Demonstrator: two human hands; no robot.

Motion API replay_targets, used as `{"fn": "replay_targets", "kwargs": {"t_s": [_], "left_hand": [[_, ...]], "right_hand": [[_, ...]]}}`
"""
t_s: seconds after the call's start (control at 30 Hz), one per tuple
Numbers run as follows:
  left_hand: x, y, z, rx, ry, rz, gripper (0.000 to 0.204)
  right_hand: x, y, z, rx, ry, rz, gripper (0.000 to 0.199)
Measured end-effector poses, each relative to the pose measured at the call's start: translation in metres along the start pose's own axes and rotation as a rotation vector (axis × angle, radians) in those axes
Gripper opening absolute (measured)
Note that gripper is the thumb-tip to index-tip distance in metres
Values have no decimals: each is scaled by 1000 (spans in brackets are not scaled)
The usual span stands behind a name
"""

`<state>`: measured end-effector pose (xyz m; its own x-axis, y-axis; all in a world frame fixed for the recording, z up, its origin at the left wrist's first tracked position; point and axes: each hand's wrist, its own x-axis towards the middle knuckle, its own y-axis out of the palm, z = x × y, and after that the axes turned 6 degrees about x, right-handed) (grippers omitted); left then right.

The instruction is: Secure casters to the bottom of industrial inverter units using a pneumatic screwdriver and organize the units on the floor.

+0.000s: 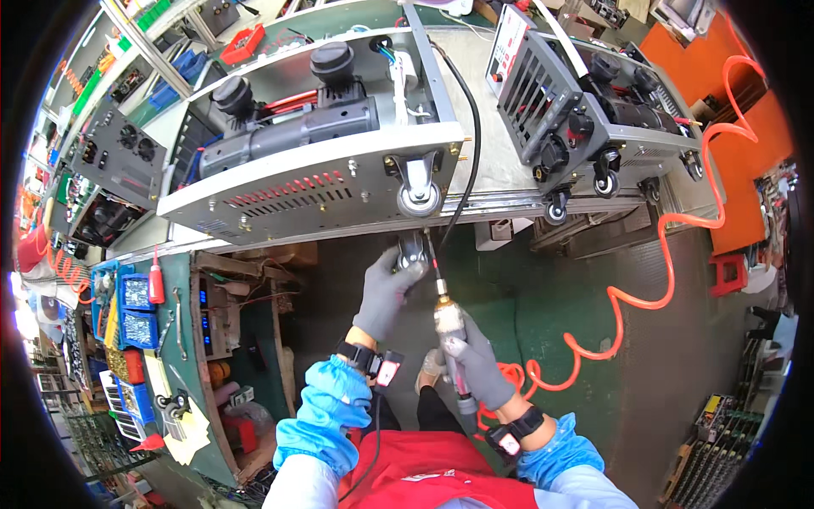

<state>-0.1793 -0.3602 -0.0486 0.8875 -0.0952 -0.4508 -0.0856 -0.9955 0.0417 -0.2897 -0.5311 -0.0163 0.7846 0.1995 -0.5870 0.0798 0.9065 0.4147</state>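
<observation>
Head view: the left hand (386, 293), in a grey knit glove, has its grip clenched on a metal caster wheel (411, 253), partly hidden by the fingers, under the near edge of the grey sheet-metal cabinet (288, 191) on the counter (496, 170). The right hand (479, 360) grasps a cylindrical pneumatic screwdriver (449, 327), its thin bit blurred beside the wheel.

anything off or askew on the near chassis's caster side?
One oddity: the near metal chassis has one caster fitted on the edge facing the person, while a second caster is loose in the left hand, below that edge. The right hand grips a pneumatic screwdriver. No visible damage or spills.
</observation>
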Motion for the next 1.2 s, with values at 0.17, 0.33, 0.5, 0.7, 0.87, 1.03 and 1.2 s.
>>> {"fn": "replay_targets", "kwargs": {"t_s": [0.17, 0.33, 0.5, 0.7, 0.87, 1.03, 1.2], "left_hand": [[44, 9, 17, -70, 33, -39, 47], [54, 6, 17, -83, 54, -34, 48], [56, 4, 22, -140, 14, -51, 50], [65, 16, 41, -185, 120, -127, 58], [68, 18, 46, -222, 265, -179, 56], [69, 15, 42, -160, 239, -155, 56], [71, 13, 41, -156, 225, -122, 56]], "right_hand": [[46, -6, -16, 13, -133, -24, 66], [61, -4, -23, -68, -168, -97, 67], [62, 6, -22, -162, -145, -144, 67], [50, 9, -9, 358, 117, -5, 59], [58, 9, -11, -42, -34, -72, 57], [65, 4, -19, -57, -55, -121, 55], [67, 1, -21, -111, -89, -87, 54]]}}
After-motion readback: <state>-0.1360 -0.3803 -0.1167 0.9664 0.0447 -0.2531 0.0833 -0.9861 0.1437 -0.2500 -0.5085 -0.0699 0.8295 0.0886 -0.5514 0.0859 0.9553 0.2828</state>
